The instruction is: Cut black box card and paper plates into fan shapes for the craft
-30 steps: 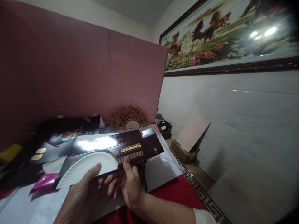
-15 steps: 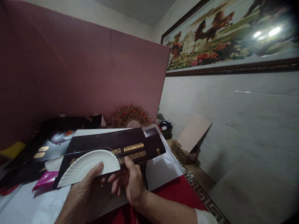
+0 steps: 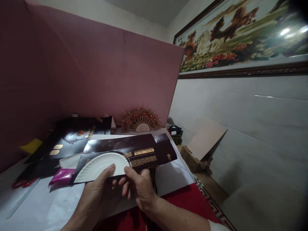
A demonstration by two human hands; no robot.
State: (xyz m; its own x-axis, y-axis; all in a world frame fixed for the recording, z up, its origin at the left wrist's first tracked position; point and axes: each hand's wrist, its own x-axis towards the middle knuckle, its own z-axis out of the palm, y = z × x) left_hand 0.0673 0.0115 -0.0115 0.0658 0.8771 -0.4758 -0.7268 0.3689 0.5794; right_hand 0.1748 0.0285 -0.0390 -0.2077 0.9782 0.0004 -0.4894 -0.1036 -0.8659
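Note:
A white half paper plate (image 3: pixel 96 164) with a fluted rim lies against a flat piece of dark printed cardboard (image 3: pixel 144 153). My left hand (image 3: pixel 98 189) grips both at the lower edge, its thumb on the plate and its fingers underneath. My right hand (image 3: pixel 141 187) pinches the plate's right corner and the cardboard edge, thumb on top, other fingers curled below and partly hidden. A shiny magenta packet (image 3: pixel 62 176) lies just left of the cardboard.
Behind stands a brown fan-shaped piece (image 3: pixel 142 122) with red beads and thin sticks. More dark printed cardboard (image 3: pixel 69 138) lies at left, near red-handled scissors (image 3: pixel 26 183) and something yellow (image 3: pixel 32 146). To the right, a board (image 3: pixel 205 138) leans on a cardboard box (image 3: pixel 192 158).
The view has turned a little left, so everything sits further right. My right thumb has moved from the cardboard onto the plate's right corner. The scissors show more fully.

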